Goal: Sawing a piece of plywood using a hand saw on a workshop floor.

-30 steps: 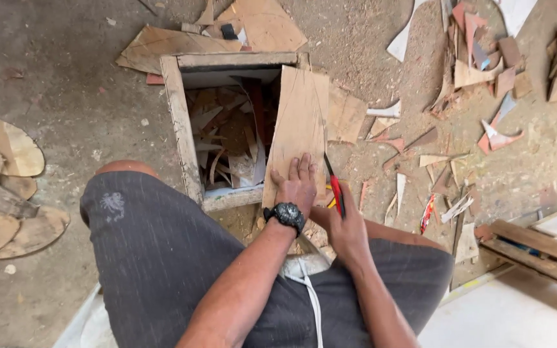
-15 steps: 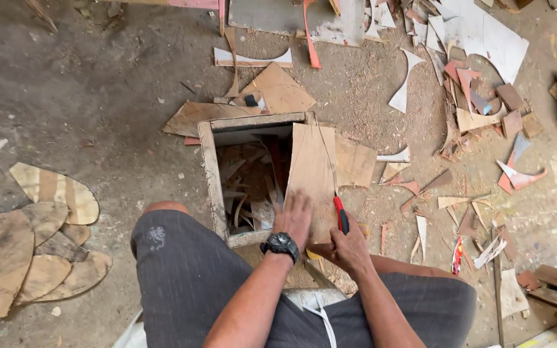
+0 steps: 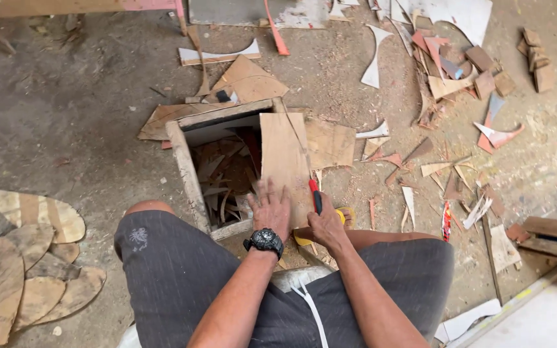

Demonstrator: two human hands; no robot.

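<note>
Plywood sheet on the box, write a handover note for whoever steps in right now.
Left hand, with a wristwatch, presses flat on the plywood sheet, which lies over the right side of the open wooden box.
Right hand grips a red-handled saw with its blade along the sheet's right edge.
Done: the blade is lined up along that edge; how far any cut runs cannot be told.
Left: probably sawing down that edge.
Rounded cut pieces lie stacked to the left; offcuts are scattered to the right.
</note>
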